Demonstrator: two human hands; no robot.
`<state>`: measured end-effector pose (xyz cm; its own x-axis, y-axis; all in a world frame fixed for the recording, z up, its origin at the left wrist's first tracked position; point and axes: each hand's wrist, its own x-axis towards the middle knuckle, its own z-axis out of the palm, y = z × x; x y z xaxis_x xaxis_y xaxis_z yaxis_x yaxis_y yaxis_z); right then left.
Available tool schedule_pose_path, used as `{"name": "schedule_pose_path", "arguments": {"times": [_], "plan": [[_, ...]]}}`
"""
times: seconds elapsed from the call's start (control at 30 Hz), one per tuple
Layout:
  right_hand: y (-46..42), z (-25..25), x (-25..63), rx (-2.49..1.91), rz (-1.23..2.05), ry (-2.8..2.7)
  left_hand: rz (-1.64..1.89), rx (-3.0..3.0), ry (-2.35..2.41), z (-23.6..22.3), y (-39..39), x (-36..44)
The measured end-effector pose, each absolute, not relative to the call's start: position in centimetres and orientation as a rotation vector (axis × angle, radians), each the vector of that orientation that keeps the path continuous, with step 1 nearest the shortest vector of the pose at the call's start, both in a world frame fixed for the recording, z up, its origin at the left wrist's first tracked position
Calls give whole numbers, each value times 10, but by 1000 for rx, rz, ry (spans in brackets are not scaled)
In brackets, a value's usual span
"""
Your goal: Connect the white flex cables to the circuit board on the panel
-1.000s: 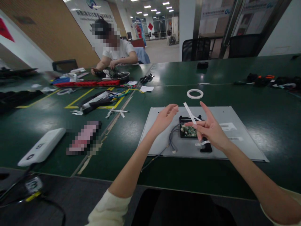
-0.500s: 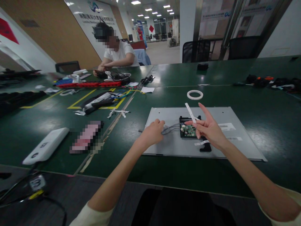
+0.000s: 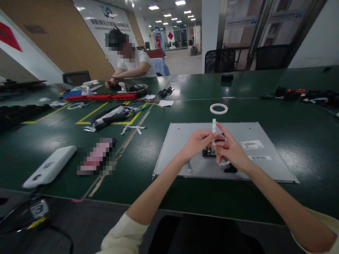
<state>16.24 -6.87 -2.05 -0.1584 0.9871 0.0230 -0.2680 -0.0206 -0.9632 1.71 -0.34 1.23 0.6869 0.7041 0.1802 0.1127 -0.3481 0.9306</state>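
Observation:
A grey metal panel (image 3: 267,164) lies flat on the green table in front of me. A small green circuit board (image 3: 208,152) in a black frame sits on it, mostly hidden behind my hands. My left hand (image 3: 197,144) and my right hand (image 3: 229,150) meet above the board. Both pinch a white strip of tape (image 3: 214,127) that stands upright between the fingertips. Grey cables (image 3: 188,165) show just below my left wrist.
A white tape roll (image 3: 218,108) lies beyond the panel. A white device (image 3: 50,169) and a pink object (image 3: 96,155) rest at left. Another person sits at the far left among cables and red trays (image 3: 100,96). Black tools (image 3: 304,94) lie at far right.
My left hand left the cables on the panel and rose to join my right hand at the tape strip. The strip now stands upright, pinched by both hands.

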Motion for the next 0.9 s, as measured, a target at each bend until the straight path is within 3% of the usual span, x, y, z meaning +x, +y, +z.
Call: {"name": "schedule_pose_path", "arguments": {"times": [0.23,0.43,0.67,0.9], "plan": [[-67,-19,155,-982,1401,-983,1030,1907,752,-3,-4,12],[-70,-23,150,-1108,1581,-1046,1096,1955,850,-6,-10,10],[-77,-19,144,-1060,1445,-1213,1164,1766,773,-9,-6,10],[-76,-25,147,-1142,1147,-1349,853,1439,354,-14,11,2]]}}
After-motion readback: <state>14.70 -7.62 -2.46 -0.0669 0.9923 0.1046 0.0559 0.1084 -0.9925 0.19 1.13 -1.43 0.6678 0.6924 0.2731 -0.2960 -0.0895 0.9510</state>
